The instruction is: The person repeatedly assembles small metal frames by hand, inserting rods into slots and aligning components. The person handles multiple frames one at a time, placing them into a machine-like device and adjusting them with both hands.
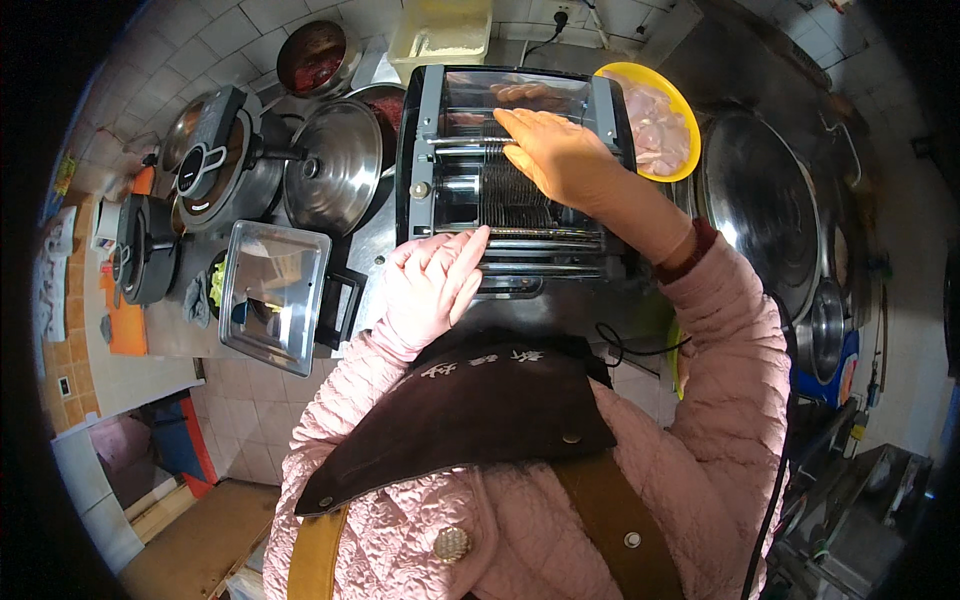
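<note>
A meat-cutting machine (425,165) with a metal frame and a dense row of thin blades or comb plates (515,195) stands in front of me. My right hand (555,155) reaches over its far right part, fingers stretched out above the bars; whether they touch is hidden. At the near left edge rests my left hand (435,280), its fingers extended toward a front bar. Neither hand visibly holds anything. Beyond the right wrist, a yellow bowl (692,120) holds pale raw meat pieces (655,120).
A clear lid-like cover (275,295) lies left of the machine, near a domed steel lid (332,165). Cookers (235,160) crowd the left. Behind are a steel bowl (345,75) with red contents and a pale yellow tub (400,45). A large round pan (760,205) is at right.
</note>
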{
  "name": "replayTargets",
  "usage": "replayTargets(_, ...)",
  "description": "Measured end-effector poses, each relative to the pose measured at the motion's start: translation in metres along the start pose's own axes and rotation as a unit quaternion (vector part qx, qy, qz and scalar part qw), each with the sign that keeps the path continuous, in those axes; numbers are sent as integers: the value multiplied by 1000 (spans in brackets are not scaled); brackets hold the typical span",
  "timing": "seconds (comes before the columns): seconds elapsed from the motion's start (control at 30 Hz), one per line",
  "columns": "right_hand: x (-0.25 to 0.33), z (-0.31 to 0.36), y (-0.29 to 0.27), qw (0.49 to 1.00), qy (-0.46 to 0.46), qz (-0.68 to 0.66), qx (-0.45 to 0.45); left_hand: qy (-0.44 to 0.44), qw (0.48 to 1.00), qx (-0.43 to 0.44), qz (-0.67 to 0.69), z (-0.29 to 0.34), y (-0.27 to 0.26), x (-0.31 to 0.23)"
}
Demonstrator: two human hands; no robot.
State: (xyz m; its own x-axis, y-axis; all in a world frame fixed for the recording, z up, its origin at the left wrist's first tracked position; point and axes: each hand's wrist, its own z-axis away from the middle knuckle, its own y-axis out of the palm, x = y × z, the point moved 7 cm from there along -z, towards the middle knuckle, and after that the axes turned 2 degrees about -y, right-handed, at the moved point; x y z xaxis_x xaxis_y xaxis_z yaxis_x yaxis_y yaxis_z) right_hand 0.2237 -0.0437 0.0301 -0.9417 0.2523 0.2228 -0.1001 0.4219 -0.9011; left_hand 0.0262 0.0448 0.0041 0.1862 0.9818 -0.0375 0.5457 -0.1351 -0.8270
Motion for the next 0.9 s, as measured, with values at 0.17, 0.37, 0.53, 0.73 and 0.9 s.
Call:
replayTargets(0.17, 21, 14, -5, 997, -55, -48, 32, -5, 1000, 13, 16, 1, 2, 2)
replayTargets(0.37, 42, 27, -6, 996, -78, 0, 41, 2, 1000, 5, 10, 1, 2, 1)
replayTargets(0.53, 23, 14, -8, 998, -35, 3, 43, 6, 1000, -4, 15, 2, 1, 1)
replayTargets(0.73, 20, 9, -12, 999, -32, 24, 27, 11, 1000, 12, 27, 2, 2, 2)
replayTargets(0.9, 21, 5, -22, 999, -18, 11, 48, 9, 999, 12, 29, 2, 2, 3)
